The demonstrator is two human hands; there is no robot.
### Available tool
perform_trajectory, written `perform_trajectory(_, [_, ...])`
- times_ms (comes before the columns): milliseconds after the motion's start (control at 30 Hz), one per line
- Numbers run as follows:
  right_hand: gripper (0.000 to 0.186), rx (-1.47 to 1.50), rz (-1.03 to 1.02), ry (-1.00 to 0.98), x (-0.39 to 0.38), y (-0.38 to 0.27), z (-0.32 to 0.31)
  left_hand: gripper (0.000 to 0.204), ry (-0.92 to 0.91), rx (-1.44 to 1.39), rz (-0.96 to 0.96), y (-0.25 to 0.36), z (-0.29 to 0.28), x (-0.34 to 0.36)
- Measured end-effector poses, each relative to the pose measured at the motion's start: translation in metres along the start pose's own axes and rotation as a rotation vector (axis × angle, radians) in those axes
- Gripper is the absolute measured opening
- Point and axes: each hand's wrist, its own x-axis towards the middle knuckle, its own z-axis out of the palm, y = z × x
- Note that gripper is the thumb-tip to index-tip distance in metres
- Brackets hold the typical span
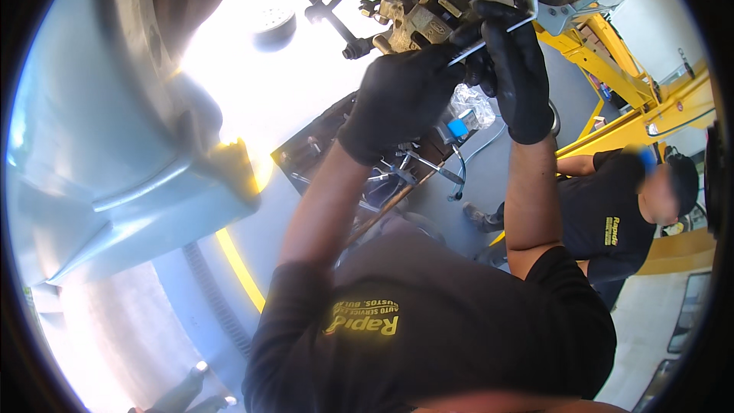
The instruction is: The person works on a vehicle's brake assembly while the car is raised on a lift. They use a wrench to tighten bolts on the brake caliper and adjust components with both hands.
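Both gloved hands are raised under a vehicle part at the top of the head view. My left hand (401,95) is closed around the lower end of a thin, pale metal rod (521,22) with a bent upper end. My right hand (516,80) is closed on the same rod farther along, its fingers curled beside the left hand's. Just beyond them is a dirty metal caliper-like assembly (424,23), partly hidden by my hands, with a dark round part behind it.
A large pale body panel (99,122) fills the left. Below my hands stand a dark tool tray (306,153), crumpled plastic (474,101) and a blue item (457,128). A yellow lift (612,76) is at right, near another person (604,206) in dark clothing.
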Motion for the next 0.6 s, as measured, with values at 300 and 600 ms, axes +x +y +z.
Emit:
perform_trajectory(300, [0.032, 0.046, -0.176, 0.133, 0.033, -0.007, -0.04, 0.063, 0.152, 0.29, 0.157, -0.057, -0.031, 0.038])
perform_trajectory(600, [0.028, -0.318, -0.066, -0.107, 0.016, 0.071, -0.075, 0.045, 0.0, -0.083, -0.231, -0.125, -0.036, 0.024])
